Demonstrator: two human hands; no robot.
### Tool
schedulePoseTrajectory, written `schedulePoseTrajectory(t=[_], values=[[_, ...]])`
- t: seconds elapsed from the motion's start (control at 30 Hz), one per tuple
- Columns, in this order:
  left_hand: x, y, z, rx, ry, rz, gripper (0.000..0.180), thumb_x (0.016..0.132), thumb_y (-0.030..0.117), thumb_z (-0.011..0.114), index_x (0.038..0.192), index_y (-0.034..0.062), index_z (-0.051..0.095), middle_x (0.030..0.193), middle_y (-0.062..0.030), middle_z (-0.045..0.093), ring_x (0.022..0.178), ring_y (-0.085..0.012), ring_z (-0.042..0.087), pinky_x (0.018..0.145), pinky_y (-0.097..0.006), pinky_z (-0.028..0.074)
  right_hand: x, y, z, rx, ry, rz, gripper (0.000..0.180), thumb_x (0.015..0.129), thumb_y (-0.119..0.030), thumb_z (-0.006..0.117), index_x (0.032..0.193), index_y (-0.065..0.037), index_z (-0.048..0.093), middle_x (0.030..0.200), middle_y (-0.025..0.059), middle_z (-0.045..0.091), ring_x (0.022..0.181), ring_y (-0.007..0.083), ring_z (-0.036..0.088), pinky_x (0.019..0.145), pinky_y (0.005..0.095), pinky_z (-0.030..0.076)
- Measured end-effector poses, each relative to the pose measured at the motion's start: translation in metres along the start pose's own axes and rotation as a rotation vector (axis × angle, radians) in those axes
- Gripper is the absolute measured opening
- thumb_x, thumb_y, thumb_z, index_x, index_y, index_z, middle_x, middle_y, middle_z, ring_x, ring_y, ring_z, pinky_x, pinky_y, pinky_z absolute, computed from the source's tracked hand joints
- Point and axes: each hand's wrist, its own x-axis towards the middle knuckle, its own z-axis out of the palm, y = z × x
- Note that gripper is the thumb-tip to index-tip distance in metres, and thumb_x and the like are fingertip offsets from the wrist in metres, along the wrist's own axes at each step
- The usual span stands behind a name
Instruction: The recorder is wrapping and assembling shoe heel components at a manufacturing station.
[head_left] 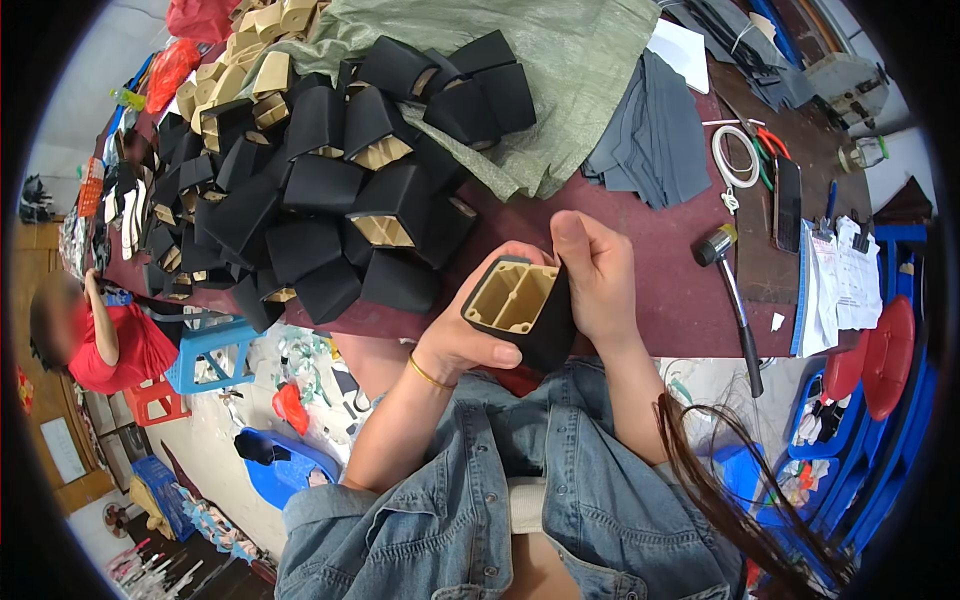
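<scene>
A hollow tan plastic block covered in black fabric (548,335) is held between my hands above the front edge of the table. Its open, divided underside faces up toward me. My left hand (465,325) wraps round its left side, thumb across the near edge and fingers behind. Against its right far corner my right hand (603,285) is closed, thumb raised at the rim; its other fingertips are hidden behind the block. Just beyond, to the left, lies a heap of similar black-covered blocks (318,235), several showing tan insides.
Bare tan blocks (232,80) pile up at the far left. Beside a green woven sheet (560,95) lie grey cloth pieces (650,135). A hammer (733,290) overhangs the table edge near a phone (787,205) and papers (835,285). Another person (115,340) sits at left.
</scene>
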Motion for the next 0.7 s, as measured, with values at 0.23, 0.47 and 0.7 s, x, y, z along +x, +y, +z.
schedulePoseTrajectory(t=[0.23, 0.47, 0.7], values=[[0.024, -0.005, -0.003, -0.448, 0.058, 0.041, 0.064, 0.068, 0.041, 0.083, 0.109, 0.0054, 0.05, 0.111, -0.005, 0.046, 0.105, -0.0166, 0.05, 0.09, -0.03, 0.043, -0.028, 0.023, -0.037, 0.54, -0.063, 0.264, 0.015, 0.083, -0.016, 0.071, 0.087, -0.004, 0.062, 0.08, -0.0014, 0.056, 0.068, 0.0075, 0.052, 0.056, 0.0223, 0.044], [0.004, 0.001, -0.013, 1.603, 0.017, 0.314, 0.049, 0.061, 0.005, 0.08, 0.101, 0.0072, 0.05, 0.122, -0.0156, 0.044, 0.114, -0.031, 0.05, 0.089, -0.037, 0.046, -0.043, 0.048, -0.054, -0.35, -0.164, -0.349, 0.023, 0.062, 0.001, 0.077, 0.083, -0.005, 0.068, 0.079, 0.0066, 0.053, 0.07, 0.0207, 0.054, 0.059, 0.0286, 0.043], [-0.009, -0.007, -0.01, 1.447, 0.106, 0.361, 0.028, 0.075, 0.003, 0.073, 0.089, 0.0028, 0.048, 0.126, -0.0188, 0.048, 0.103, -0.0317, 0.056, 0.083, -0.035, 0.048, -0.049, 0.056, -0.035, -0.002, -0.083, 0.058, 0.016, 0.072, -0.007, 0.077, 0.081, -0.004, 0.064, 0.078, -0.0016, 0.047, 0.072, 0.009, 0.04, 0.066, 0.0223, 0.034]])
